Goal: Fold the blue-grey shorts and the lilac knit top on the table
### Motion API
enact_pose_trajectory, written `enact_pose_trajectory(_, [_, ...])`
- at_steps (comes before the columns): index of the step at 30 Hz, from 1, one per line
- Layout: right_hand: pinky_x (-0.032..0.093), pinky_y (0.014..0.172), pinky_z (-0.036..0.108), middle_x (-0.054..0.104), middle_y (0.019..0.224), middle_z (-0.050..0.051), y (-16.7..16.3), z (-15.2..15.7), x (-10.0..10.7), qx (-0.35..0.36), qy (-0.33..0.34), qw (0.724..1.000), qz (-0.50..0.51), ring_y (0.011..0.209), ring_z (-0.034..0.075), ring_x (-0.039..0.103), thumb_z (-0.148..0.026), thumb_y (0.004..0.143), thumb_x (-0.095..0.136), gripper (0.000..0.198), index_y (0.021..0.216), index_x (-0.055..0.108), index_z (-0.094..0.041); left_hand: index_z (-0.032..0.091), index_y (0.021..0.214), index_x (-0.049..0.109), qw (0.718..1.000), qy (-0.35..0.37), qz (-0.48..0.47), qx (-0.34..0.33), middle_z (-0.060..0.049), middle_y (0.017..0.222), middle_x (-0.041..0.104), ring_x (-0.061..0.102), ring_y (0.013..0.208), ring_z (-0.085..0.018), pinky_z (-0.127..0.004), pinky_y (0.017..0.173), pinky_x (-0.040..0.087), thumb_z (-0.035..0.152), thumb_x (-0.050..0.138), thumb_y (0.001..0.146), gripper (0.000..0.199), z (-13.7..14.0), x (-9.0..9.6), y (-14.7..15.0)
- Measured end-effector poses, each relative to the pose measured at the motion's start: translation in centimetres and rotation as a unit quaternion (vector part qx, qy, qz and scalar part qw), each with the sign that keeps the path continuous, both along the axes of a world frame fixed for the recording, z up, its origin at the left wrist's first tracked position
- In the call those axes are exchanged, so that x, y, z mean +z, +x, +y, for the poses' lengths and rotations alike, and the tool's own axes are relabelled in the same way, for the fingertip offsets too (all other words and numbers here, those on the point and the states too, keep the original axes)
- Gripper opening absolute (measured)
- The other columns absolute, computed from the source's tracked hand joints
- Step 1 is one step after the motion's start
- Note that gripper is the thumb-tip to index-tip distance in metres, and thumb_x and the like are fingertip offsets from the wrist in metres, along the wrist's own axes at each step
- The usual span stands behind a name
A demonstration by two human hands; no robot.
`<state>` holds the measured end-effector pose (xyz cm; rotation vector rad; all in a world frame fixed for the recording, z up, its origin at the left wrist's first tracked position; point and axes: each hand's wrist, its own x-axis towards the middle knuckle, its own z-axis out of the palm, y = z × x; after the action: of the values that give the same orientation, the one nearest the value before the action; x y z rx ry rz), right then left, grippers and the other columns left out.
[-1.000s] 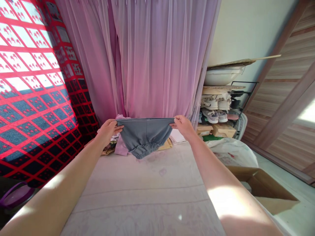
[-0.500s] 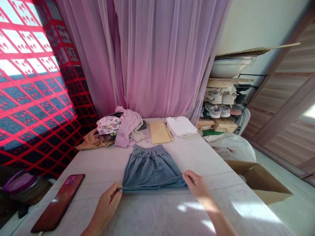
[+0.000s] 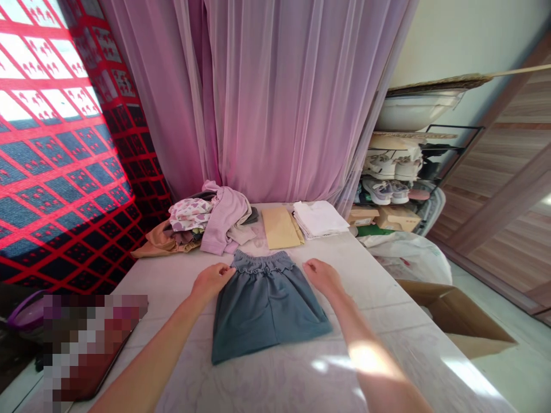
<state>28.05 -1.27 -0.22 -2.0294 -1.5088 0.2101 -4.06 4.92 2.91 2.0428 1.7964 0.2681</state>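
A blue-grey elastic-waisted garment (image 3: 269, 310), a skirt or shorts, lies flat on the table, its gathered waist and ruffle towards the back. At the left end of the ruffle, my left hand (image 3: 214, 278) has its fingers pinched together on the edge of the cloth. Just off the opposite side of the waist, my right hand (image 3: 323, 276) is closed with curled fingers; a small gap separates it from the cloth, and nothing shows in it. The garment's hem lies spread out, slightly slanted, between my forearms.
Behind the garment are a heap of mixed clothes (image 3: 228, 215), a folded yellow cloth (image 3: 278, 228) and folded white cloth (image 3: 319, 219). A partly pixelated red phone (image 3: 105, 358) lies at left. An open cardboard box (image 3: 456, 315) and shoe rack (image 3: 390, 172) stand right of the table (image 3: 383, 321).
Both hands have let go of the hem and moved away from me to the waist sides. The hem has dropped flat and now reaches nearer the front. The view has shifted slightly.
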Motion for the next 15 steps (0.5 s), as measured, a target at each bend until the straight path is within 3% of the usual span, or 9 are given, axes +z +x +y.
enact_pose_trajectory(2, [0.040, 0.062, 0.028, 0.073, 0.080, 0.008, -1.2, 2.7, 0.7, 0.005, -0.086, 0.996, -0.019, 0.072, 0.020, 0.065, -0.039, 0.091, 0.050, 0.030, 0.076, 0.069, -0.021, 0.022, 0.087, 0.069, 0.999, -0.019, 0.026, 0.006, -0.004, 0.093, 0.074, 0.066, 0.088, -0.021, -0.027, 0.069, 0.042, 0.052, 0.047, 0.087, 0.037, 1.1, -0.1, 1.0])
enact_pose_trajectory(4, [0.041, 0.064, 0.029, 0.073, 0.084, 0.010, -2.3, 4.5, 0.9, 0.015, -0.115, 0.993, -0.016, 0.076, 0.021, 0.066, -0.047, 0.094, 0.045, 0.040, 0.077, 0.069, -0.019, 0.022, 0.086, 0.068, 0.999, -0.024, 0.039, 0.010, -0.005, 0.090, 0.074, 0.067, 0.086, -0.021, -0.026, 0.066, 0.042, 0.050, 0.049, 0.087, 0.034, 1.7, -0.5, 1.5])
enact_pose_trajectory(6, [0.041, 0.064, 0.029, 0.073, 0.085, 0.009, -3.0, 5.3, 0.8, 0.027, -0.124, 0.992, -0.013, 0.078, 0.021, 0.066, -0.051, 0.092, 0.047, 0.041, 0.078, 0.070, -0.020, 0.022, 0.087, 0.065, 0.998, -0.018, 0.051, 0.015, -0.004, 0.088, 0.073, 0.067, 0.084, -0.020, -0.026, 0.065, 0.041, 0.045, 0.047, 0.089, 0.029, 1.8, -1.0, 1.5])
enact_pose_trajectory(10, [0.041, 0.066, 0.027, 0.073, 0.090, 0.006, -3.8, 5.3, -0.2, 0.018, -0.106, 0.993, -0.045, 0.082, 0.019, 0.066, -0.039, 0.092, 0.050, 0.026, 0.087, 0.070, -0.023, 0.022, 0.094, 0.061, 0.997, -0.001, 0.075, 0.025, -0.006, 0.096, 0.072, 0.066, 0.089, -0.022, -0.028, 0.067, 0.042, 0.039, 0.040, 0.093, 0.026, 1.5, -1.9, 1.0])
enact_pose_trajectory(15, [0.042, 0.071, 0.028, 0.072, 0.099, 0.008, -4.3, 4.4, -0.4, -0.010, -0.124, 0.990, -0.058, 0.088, 0.020, 0.066, -0.037, 0.096, 0.044, 0.027, 0.099, 0.067, -0.022, 0.023, 0.109, 0.058, 0.996, 0.007, 0.082, 0.026, -0.008, 0.104, 0.071, 0.067, 0.096, -0.023, -0.031, 0.076, 0.046, 0.037, 0.042, 0.095, 0.026, 1.0, -1.9, 0.8])
